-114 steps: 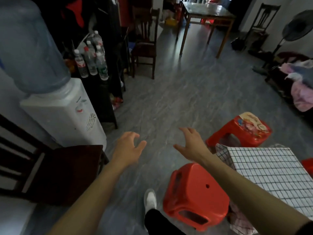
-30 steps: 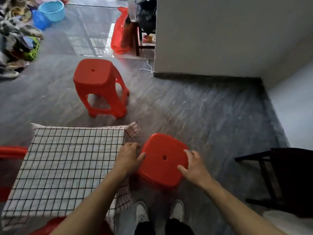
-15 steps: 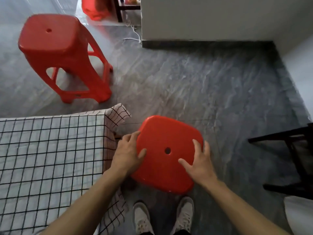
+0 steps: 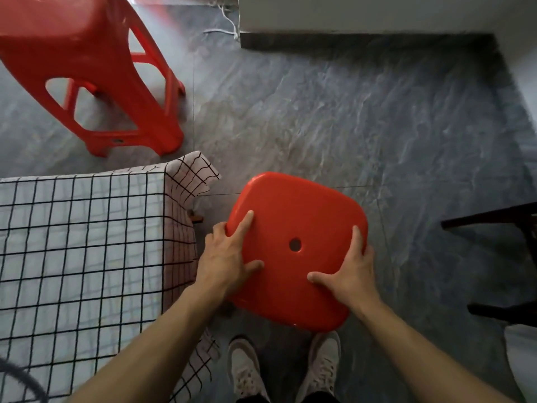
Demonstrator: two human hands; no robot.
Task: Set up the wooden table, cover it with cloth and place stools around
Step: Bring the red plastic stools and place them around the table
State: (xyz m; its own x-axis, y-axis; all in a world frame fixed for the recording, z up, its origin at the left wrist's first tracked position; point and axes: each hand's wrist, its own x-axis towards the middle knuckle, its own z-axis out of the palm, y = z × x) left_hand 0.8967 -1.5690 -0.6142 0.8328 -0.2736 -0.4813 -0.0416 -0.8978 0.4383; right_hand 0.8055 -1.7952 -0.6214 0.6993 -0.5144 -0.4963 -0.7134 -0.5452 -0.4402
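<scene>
A red plastic stool with a hole in its seat stands right in front of my feet, beside the table's right corner. My left hand grips the seat's left edge, index finger and thumb on top. My right hand grips the right edge, thumb on the seat. The table is covered by a white cloth with a black grid, which hangs over the corner. A second red stool stands beyond the table at the upper left.
A dark wooden chair stands at the right edge. A white wall with a dark skirting runs along the top, a white cable lying near its corner. Grey floor lies open between stool and wall.
The camera has dropped closer to the stool and table. My hands stay on the stool's seat edges, and the stool sits a little further from me, next to the table corner.
</scene>
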